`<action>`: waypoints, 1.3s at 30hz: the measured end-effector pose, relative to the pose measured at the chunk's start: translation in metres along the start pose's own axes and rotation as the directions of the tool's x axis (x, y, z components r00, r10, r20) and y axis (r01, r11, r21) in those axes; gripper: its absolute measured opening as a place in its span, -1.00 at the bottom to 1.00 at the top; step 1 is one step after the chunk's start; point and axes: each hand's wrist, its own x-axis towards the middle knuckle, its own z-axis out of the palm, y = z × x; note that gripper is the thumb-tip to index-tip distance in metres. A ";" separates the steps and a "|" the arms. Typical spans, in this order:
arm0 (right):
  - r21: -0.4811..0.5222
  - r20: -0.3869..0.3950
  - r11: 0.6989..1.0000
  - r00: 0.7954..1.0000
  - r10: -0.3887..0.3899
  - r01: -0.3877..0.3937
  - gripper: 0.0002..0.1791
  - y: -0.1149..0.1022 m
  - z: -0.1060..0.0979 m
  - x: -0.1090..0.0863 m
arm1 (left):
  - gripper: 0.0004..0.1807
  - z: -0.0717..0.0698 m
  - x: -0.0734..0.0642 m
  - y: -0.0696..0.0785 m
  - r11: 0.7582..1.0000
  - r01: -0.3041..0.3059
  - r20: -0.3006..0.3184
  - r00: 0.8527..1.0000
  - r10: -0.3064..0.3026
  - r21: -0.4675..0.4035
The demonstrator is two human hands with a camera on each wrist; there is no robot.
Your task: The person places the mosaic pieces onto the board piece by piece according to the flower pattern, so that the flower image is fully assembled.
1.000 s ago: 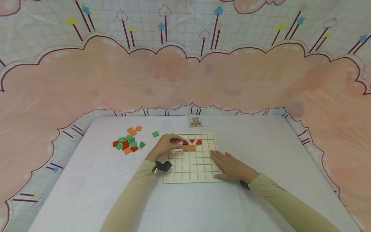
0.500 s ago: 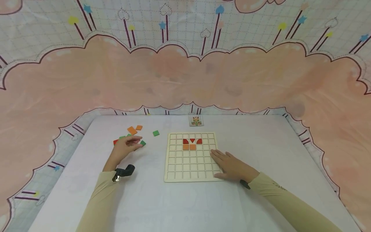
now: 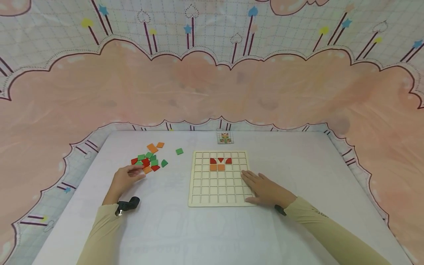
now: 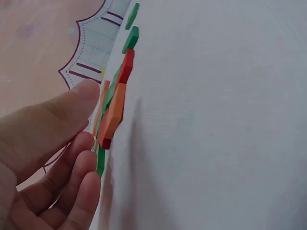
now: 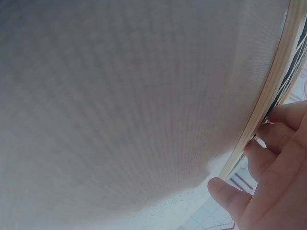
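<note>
My left hand (image 3: 126,180) is at the near side of a loose pile of red, green and orange tiles, fingers relaxed, thumb and fingertips apart with nothing between them. An orange tile (image 4: 115,111) lies just beyond the fingertips in the left wrist view. My right hand (image 3: 266,189) rests with extended fingers on the right edge of a pale wooden grid board (image 3: 205,191). Near the board's top sit a red quarter-round tile (image 3: 213,161), a red triangle (image 3: 221,160), another red quarter-round tile (image 3: 228,161) and two orange square tiles, one an orange square (image 3: 221,167).
A green square tile (image 3: 179,151) lies alone between the pile and the board. Behind the board is a small pattern card (image 3: 225,137) with a flower-like figure. Two orange tiles, one an orange rectangle (image 3: 152,148), lie at the pile's back. White cloth (image 3: 165,228) covers the table.
My left hand has left the board's upper left, swept left over the pile and come to its near side. The right hand stays at the board's edge.
</note>
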 end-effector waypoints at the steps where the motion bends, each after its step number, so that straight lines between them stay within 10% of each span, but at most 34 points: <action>1: -0.001 -0.001 1.000 1.000 -0.001 0.001 -0.04 0.000 0.000 0.000 | -0.52 0.002 0.001 -0.001 1.000 0.001 0.001 1.000 -0.001 0.014; 39: 0.018 -0.011 1.000 1.000 -0.017 0.017 -0.05 -0.003 -0.004 -0.002 | -0.61 0.015 0.008 0.000 0.995 0.022 -0.043 0.999 -0.018 0.093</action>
